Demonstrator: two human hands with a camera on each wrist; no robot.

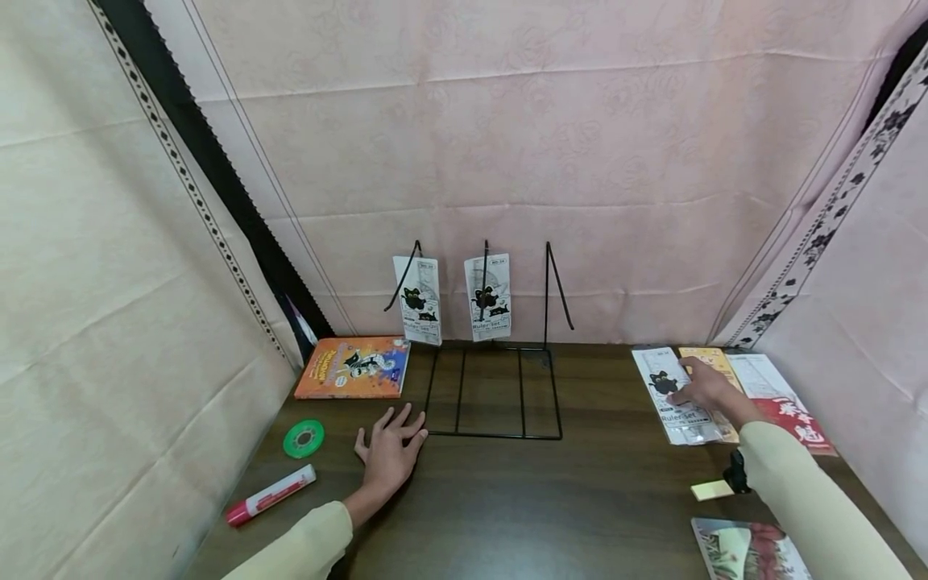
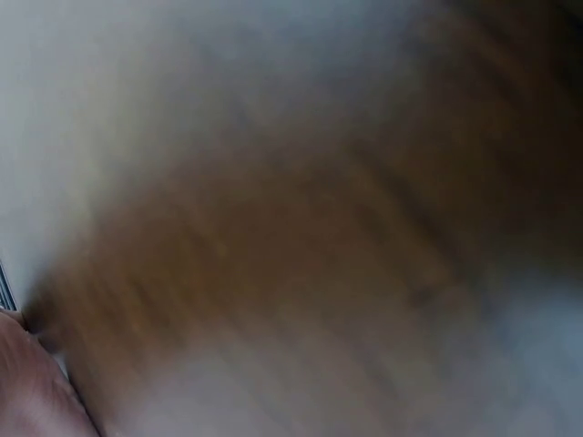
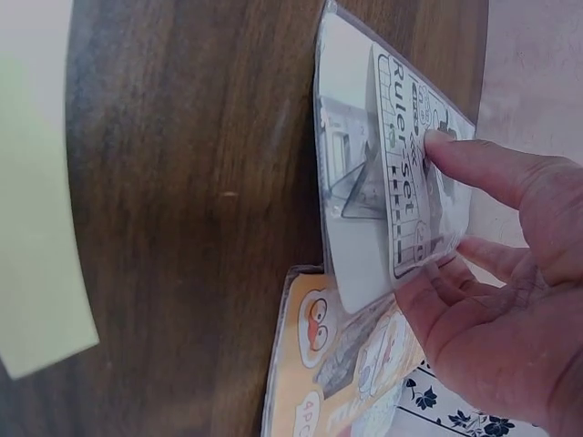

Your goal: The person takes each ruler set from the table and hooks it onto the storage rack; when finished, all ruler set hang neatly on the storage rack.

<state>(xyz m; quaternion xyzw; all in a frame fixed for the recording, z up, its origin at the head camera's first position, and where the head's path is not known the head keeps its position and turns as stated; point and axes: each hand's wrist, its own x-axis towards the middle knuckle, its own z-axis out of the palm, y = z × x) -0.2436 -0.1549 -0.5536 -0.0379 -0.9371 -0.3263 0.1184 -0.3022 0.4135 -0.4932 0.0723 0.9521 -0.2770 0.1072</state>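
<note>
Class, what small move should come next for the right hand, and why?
Probably lift the Ruler Set packet toward the rightmost hook: the right hand grips it, that hook is bare, and the other two hooks each hold a similar packet.

White ruler packet [image 1: 669,401] (black cat print [image 1: 663,383]), black rack [image 1: 493,436], green disc [image 1: 304,439].
</note>
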